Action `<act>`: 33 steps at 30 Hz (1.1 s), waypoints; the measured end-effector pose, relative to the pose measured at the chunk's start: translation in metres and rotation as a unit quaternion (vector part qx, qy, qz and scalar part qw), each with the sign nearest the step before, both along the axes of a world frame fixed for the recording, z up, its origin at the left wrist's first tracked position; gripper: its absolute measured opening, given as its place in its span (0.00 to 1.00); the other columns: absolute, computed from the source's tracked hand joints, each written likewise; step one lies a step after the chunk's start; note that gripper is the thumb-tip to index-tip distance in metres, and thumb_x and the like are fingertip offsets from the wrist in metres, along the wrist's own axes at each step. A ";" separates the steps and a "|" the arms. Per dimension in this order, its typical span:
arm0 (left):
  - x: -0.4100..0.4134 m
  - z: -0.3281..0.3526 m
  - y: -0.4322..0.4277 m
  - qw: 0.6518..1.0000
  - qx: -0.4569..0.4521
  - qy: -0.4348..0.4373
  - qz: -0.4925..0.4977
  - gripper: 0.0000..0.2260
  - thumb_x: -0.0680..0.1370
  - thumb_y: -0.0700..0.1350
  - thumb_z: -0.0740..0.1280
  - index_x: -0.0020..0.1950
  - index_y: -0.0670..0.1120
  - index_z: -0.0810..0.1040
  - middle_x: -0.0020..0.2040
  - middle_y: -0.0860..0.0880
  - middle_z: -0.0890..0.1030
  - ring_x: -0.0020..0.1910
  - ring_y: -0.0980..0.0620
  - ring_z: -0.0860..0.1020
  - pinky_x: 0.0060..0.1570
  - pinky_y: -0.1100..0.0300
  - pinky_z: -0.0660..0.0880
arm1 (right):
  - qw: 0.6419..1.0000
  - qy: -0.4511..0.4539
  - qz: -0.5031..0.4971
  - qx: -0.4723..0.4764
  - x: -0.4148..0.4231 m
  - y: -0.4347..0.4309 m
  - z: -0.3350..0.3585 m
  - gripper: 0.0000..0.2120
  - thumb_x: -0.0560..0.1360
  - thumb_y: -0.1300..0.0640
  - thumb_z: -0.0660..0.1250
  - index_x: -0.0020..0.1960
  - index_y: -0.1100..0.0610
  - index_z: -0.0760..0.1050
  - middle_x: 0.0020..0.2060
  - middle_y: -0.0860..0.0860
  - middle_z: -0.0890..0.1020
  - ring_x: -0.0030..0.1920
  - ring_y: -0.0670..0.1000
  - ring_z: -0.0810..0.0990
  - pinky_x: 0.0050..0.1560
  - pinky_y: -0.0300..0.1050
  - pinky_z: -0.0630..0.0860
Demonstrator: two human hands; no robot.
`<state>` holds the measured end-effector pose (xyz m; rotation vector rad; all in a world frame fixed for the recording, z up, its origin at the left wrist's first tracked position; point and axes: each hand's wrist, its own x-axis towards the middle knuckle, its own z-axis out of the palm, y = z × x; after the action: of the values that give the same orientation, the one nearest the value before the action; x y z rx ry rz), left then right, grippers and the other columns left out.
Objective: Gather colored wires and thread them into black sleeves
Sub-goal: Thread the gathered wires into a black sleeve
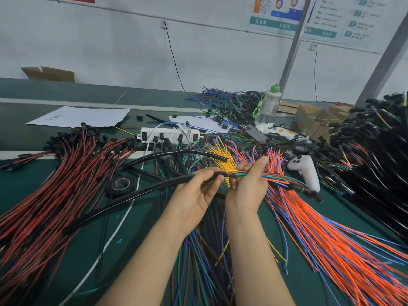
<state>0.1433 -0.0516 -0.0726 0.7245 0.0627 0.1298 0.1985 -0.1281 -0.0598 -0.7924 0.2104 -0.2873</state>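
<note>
My left hand [198, 191] grips the open end of a long black sleeve [136, 195] that runs down to the left across the green table. My right hand [247, 184] pinches a small bundle of colored wires [271, 178], green, red and blue, right at the sleeve's mouth. The bundle's tips enter the sleeve between my two hands. The bundle's far end carries black connectors at the right. More black sleeves [176, 153] lie behind my hands.
Red-and-black wire harnesses [55, 184] fan out at the left, orange and blue wires [320, 228] at the right, yellow wires [223, 157] behind. A tape roll [120, 185], a white power strip [167, 134], a white controller [306, 171] and a water bottle [268, 107] sit on the table [84, 250].
</note>
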 end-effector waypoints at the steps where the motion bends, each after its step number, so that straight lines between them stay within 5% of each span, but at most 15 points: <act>1: 0.000 -0.001 -0.002 1.000 0.006 -0.013 -0.001 0.09 0.74 0.35 0.64 0.39 0.39 0.84 0.39 0.44 0.83 0.36 0.56 0.82 0.36 0.70 0.78 | 1.000 0.002 -0.005 0.006 0.000 -0.001 0.000 0.23 0.82 0.47 0.56 0.31 0.57 0.64 0.20 0.47 0.74 0.19 0.46 0.67 0.18 0.33 0.60; 14: 0.005 -0.006 -0.008 0.987 0.124 -0.068 0.081 0.05 0.77 0.35 0.63 0.48 0.39 0.79 0.41 0.48 0.84 0.39 0.57 0.81 0.43 0.69 0.76 | 0.994 0.029 0.104 0.005 -0.004 0.010 0.000 0.22 0.80 0.45 0.59 0.31 0.56 0.69 0.22 0.45 0.75 0.18 0.43 0.69 0.19 0.31 0.63; 18: 0.007 0.000 -0.003 0.988 0.082 -0.070 0.107 0.05 0.76 0.34 0.63 0.47 0.38 0.78 0.40 0.47 0.84 0.38 0.56 0.82 0.40 0.69 0.77 | 0.968 -0.005 0.169 0.186 0.000 -0.008 0.001 0.15 0.78 0.42 0.60 0.44 0.52 0.77 0.29 0.46 0.74 0.19 0.43 0.59 0.20 0.33 0.55; 20: 0.007 0.000 -0.002 0.990 0.072 -0.067 0.102 0.05 0.76 0.34 0.63 0.46 0.39 0.78 0.40 0.46 0.84 0.37 0.56 0.82 0.39 0.70 0.77 | 0.956 -0.011 0.164 0.243 0.002 -0.015 0.000 0.14 0.79 0.45 0.60 0.41 0.53 0.74 0.28 0.46 0.73 0.18 0.43 0.57 0.18 0.33 0.53; 25: 0.010 -0.004 -0.012 0.989 0.107 -0.038 0.098 0.05 0.77 0.35 0.63 0.46 0.39 0.78 0.38 0.46 0.81 0.36 0.56 0.79 0.40 0.69 0.76 | 0.990 0.004 0.132 0.045 0.000 0.005 -0.001 0.22 0.82 0.47 0.56 0.35 0.58 0.74 0.22 0.47 0.75 0.17 0.42 0.66 0.17 0.31 0.61; 28: 0.012 -0.005 -0.008 0.992 0.098 -0.008 0.083 0.05 0.77 0.36 0.64 0.49 0.38 0.78 0.41 0.47 0.81 0.35 0.58 0.79 0.38 0.70 0.76 | 0.988 0.033 0.150 -0.030 0.000 0.008 -0.002 0.24 0.81 0.43 0.55 0.37 0.56 0.79 0.27 0.46 0.80 0.21 0.42 0.71 0.21 0.30 0.65; 33: 0.003 0.005 0.021 0.998 -0.032 -0.037 0.035 0.10 0.70 0.41 0.66 0.50 0.43 0.79 0.43 0.48 0.83 0.30 0.59 0.76 0.29 0.71 0.74 | 0.954 0.027 0.219 0.205 0.006 -0.010 -0.002 0.18 0.79 0.44 0.59 0.42 0.58 0.76 0.30 0.51 0.75 0.17 0.41 0.60 0.17 0.29 0.58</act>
<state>0.1463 -0.0309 -0.0672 0.6528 0.0221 0.2209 0.2047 -0.1379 -0.0616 -0.4168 0.1340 0.1962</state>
